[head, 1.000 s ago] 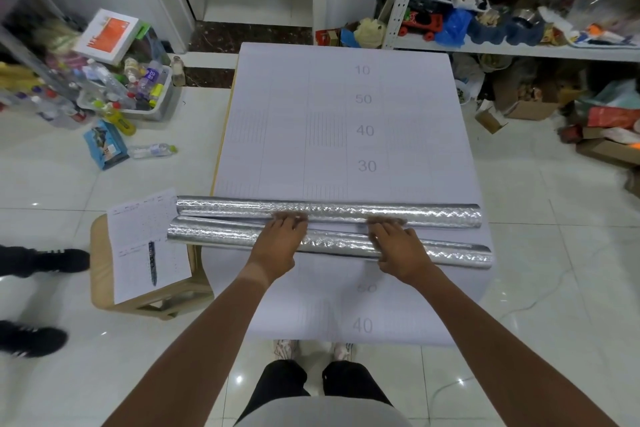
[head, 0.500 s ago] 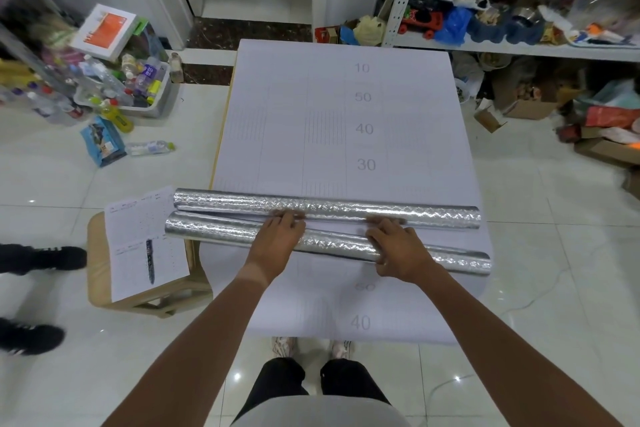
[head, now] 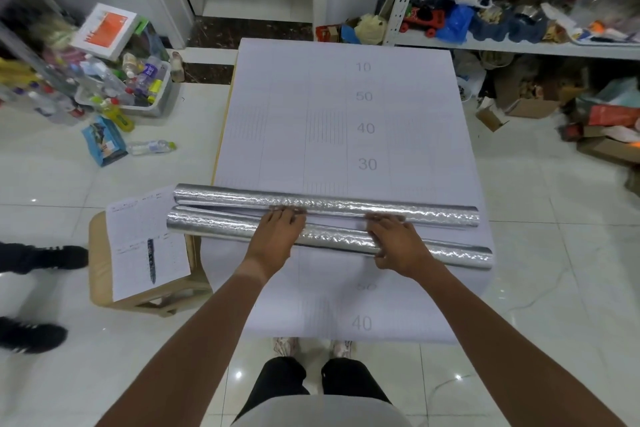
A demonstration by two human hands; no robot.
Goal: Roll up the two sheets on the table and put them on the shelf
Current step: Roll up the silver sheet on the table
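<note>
Though fingertips hidden btwn rolls, both hands (head: 277, 236) (head: 398, 243) flat on near roll (head: 214, 226).

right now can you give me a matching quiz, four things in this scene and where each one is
Things:
1. near silver roll
2. far silver roll
3. printed paper with pen
4. red toy car

Places:
A. on the shelf
B. on the wooden stool
C. under both hands
D. just beyond the fingertips

Pairs: 1-C, 2-D, 3-B, 4-A. The left hand and right hand both lie on the near roll.
</note>
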